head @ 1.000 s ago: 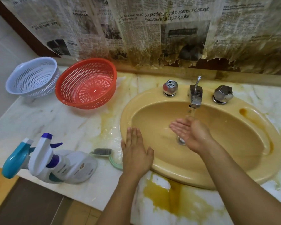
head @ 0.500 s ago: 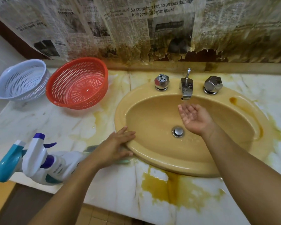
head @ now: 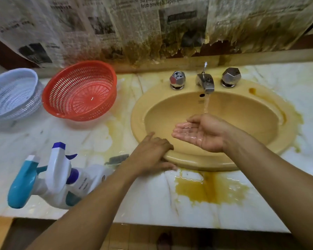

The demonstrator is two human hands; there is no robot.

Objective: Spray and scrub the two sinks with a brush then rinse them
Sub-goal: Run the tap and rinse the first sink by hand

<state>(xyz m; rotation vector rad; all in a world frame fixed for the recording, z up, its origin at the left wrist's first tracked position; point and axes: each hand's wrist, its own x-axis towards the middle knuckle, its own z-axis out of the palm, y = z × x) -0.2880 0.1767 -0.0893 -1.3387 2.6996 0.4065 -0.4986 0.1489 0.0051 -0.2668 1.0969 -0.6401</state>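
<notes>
Mustard-yellow oval ceramic sink (head: 251,123), sunk into the white veined marble counter (head: 152,201) right of centre; fed by a thin stream of water (head: 206,103) from the chrome spout (head: 206,84) on its back rim, between a faceted chrome knob on the left (head: 177,80) and its twin on the right (head: 231,76). Right hand (head: 201,132) held palm up over the basin right under the stream, fingers straight and pressed together, slightly cupped, wet and glistening, gripping nothing; left hand (head: 150,156) laid palm down on the near left rim, fingers curled over the edge toward the basin, thumb stretched along the counter just below the rim. Lay just left of that hand: small grey-bristled scrub brush (head: 117,159), its handle hidden behind the forearm; lay further left, on their sides near the counter's front edge and touching each other: white spray bottle with a purple trigger (head: 59,168) and teal-headed spray bottle (head: 22,183), nozzles turned away from the sink. Stood tilted against the back ledge, well apart from the sink: round red plastic slotted basket (head: 79,91), with a pale blue plastic slotted basket (head: 13,92) just beside it on the left. Spread over the counter against the sink's front rim: yellow-brown puddle (head: 211,190); stained and torn newspaper (head: 152,24) pasted across the wall behind.
</notes>
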